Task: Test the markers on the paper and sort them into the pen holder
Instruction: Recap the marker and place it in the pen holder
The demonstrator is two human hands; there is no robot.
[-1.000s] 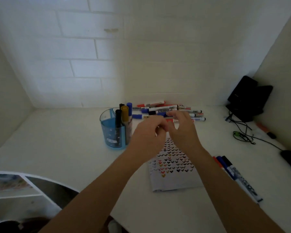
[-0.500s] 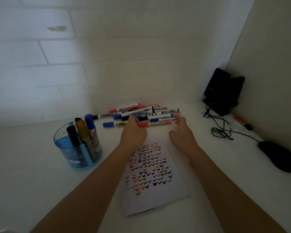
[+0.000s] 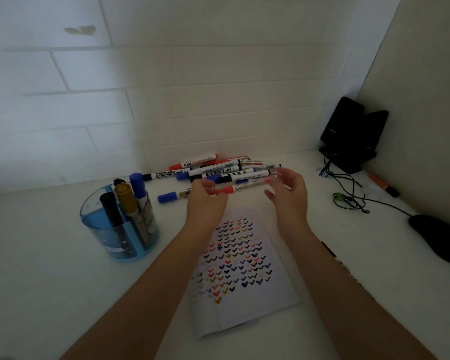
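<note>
- Our left hand (image 3: 205, 203) pinches the red marker (image 3: 234, 188) at its cap end, with the fingers curled, just above the table (image 3: 37, 281).
- Our right hand (image 3: 289, 196) is at the marker's other end with its fingers loosely spread. Blur smears the tips, so we cannot tell whether they grip it.
- The pile (image 3: 218, 170) of markers lies at 12 o'clock from our hands, against the wall. The markers overlap too much for us to count them.
- A loose blue marker (image 3: 170, 197) lies at 9 o'clock from the left hand, which hides one end of it.
- The holder (image 3: 96, 224) stands at 9 o'clock from the paper (image 3: 244, 268). A black marker (image 3: 109, 206), a gold marker (image 3: 124, 196) and a blue-capped marker (image 3: 138, 185) stand upright in it.
- The paper, covered in coloured ticks, lies at 6 o'clock from our hands, and our left forearm covers one edge of it.
- At 3 o'clock the mouse (image 3: 439, 237) is cut off by the frame edge, and the black device (image 3: 348, 133) in the corner is too dark for us to identify.
</note>
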